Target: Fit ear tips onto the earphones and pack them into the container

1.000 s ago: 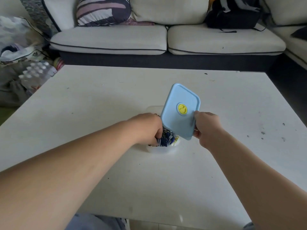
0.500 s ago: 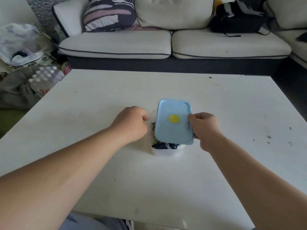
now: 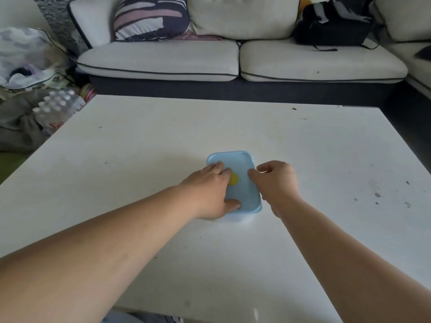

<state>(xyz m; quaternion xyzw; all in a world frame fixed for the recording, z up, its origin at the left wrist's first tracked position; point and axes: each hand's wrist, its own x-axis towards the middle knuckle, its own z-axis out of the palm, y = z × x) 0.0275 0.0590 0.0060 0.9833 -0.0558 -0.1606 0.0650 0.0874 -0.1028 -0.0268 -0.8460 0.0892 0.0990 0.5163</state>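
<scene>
As it lies flat, the blue lid (image 3: 245, 191) shows a yellow dot (image 3: 234, 179).

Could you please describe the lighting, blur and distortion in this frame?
Head view: soft, even daylight, only a faint shadow under the blue lid; head view: the right hand looks slightly smeared, the left hand sharper; head view: wide-angle distortion bows the sofa and table edges.
</scene>
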